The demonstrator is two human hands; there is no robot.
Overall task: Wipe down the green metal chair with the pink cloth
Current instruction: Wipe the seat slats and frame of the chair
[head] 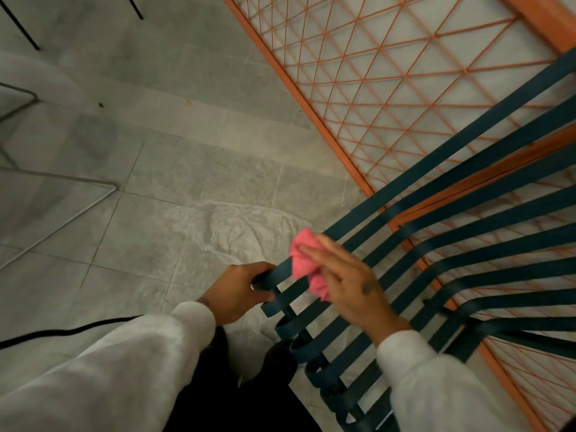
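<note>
Chair (461, 194): green metal slats. Pink cloth (307, 266) bunched on outer slats near their curled ends, pressed under flat-fingered right hand (343, 282); left hand (240, 291) grips a slat end. Wiping apparently under way at one edge; remaining slats judged not yet done

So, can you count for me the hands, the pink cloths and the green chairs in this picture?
Hands: 2, the left hand and the right hand
Pink cloth: 1
Green chair: 1
Total: 4
</note>
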